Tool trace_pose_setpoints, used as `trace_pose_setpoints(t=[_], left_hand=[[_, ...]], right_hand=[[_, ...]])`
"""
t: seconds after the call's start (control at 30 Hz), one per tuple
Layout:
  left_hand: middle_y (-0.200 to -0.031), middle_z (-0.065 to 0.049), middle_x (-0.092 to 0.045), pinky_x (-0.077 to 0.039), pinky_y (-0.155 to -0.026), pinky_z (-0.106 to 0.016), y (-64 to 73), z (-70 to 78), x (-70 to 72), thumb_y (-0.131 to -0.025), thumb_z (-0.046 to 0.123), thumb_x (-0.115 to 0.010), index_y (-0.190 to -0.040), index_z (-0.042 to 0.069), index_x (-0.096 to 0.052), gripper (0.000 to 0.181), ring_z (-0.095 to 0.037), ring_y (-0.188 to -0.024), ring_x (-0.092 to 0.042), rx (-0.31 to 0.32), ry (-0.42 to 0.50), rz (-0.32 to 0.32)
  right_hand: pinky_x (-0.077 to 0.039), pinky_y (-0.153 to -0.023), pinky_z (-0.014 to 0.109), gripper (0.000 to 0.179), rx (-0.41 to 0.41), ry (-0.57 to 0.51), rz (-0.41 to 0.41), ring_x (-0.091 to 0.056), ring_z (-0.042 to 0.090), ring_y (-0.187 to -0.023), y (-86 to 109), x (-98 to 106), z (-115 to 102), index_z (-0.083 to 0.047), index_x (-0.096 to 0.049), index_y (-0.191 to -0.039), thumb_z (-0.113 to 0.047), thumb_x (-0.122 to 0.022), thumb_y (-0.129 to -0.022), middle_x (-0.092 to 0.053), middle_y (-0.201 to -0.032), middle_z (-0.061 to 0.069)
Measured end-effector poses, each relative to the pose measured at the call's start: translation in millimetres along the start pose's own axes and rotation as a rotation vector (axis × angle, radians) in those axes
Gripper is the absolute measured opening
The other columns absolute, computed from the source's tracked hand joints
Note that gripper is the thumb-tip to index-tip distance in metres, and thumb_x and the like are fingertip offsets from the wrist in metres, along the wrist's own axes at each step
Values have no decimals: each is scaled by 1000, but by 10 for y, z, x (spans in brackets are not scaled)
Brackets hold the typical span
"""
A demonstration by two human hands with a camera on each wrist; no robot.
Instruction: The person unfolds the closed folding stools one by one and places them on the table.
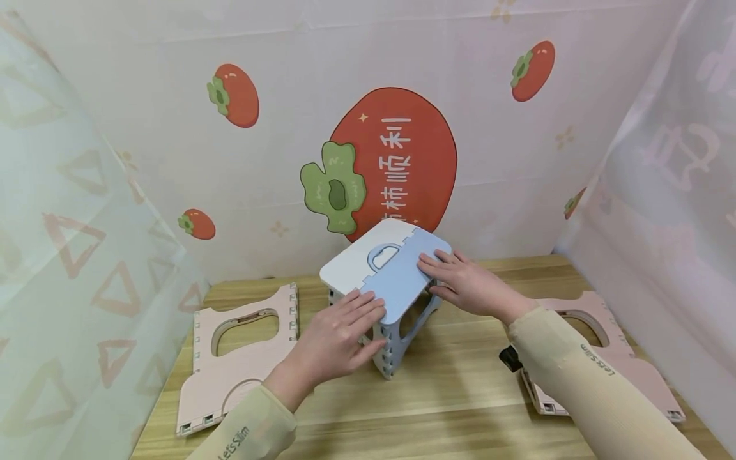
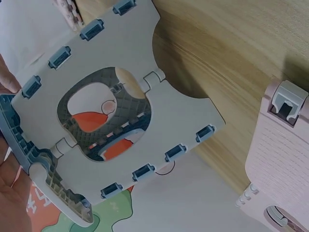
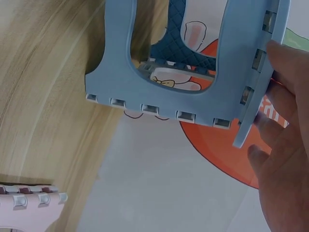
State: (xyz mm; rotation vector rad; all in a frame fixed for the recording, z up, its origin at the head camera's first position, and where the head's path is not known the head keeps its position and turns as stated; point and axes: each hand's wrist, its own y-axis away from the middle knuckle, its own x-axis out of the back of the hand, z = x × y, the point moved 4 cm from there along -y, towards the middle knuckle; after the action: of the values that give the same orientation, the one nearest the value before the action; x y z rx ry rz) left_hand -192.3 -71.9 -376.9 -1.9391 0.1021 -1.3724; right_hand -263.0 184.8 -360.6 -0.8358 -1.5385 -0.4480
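On the wood-grained desk (image 1: pixel 437 402) stands a blue-and-white plastic folding stool (image 1: pixel 397 281), its round-cornered seat (image 1: pixel 356 249) bearing an arched handle (image 1: pixel 373 257). The left hand (image 1: pixel 342 329) rests on its near corner and the right hand (image 1: pixel 473 283) on its right edge, fingers extended, neither grasping. Left of the stool lies a notch-edged pink folded stool (image 1: pixel 244 362); right of it, another pink stool (image 1: pixel 632 377).

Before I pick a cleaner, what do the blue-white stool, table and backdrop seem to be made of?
Blue-white stool: most likely hard plastic, satin finish, judging by the moulded tabs along its edges.
Table: wood or wood-look laminate, low sheen; the grain shows, but not which.
Backdrop: thin printed sheet, perhaps cloth or plastic, with visible creases.
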Motion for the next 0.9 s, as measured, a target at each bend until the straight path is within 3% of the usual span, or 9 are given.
trace_pose_setpoints(t=[0.17, 0.33, 0.6, 0.9], left_hand=[[-125, -9, -73, -47, -112, -43, -11, -12, -1, -93, 44, -74, -125, 5, -71, 50, -27, -123, -66, 39, -9, -2], [-122, -8, -74, -49, -110, -44, -16, -20, -4, -86, 37, -83, -120, 6, -73, 47, -27, -121, -67, 68, -11, 15], [-116, -9, -76, -53, -105, -44, -28, -38, 4, -84, 27, -86, -112, 6, -74, 38, -26, -114, -71, 98, -57, 52], [-115, -10, -76, -54, -102, -43, -33, -70, 20, -85, 24, -85, -109, 5, -73, 33, -28, -113, -71, 121, -89, 38]], right_hand=[[-23, -122, 62, 59, 20, 51, 26, -42, 40, -145, 11, 2, -30, -5, -49, -151, -21, -69, -99, -48, -156, 13], [-26, -120, 63, 57, 53, 83, 61, -46, 40, -141, 14, 24, -67, -2, -52, -148, -18, -71, -97, -53, -151, 16], [-29, -119, 64, 53, 62, 97, 71, -50, 38, -139, -6, 39, -90, -2, -57, -145, -16, -72, -96, -57, -147, 16], [-29, -119, 64, 53, 64, 98, 73, -52, 35, -138, -20, 56, -118, -3, -59, -143, -15, -75, -94, -60, -144, 16]])
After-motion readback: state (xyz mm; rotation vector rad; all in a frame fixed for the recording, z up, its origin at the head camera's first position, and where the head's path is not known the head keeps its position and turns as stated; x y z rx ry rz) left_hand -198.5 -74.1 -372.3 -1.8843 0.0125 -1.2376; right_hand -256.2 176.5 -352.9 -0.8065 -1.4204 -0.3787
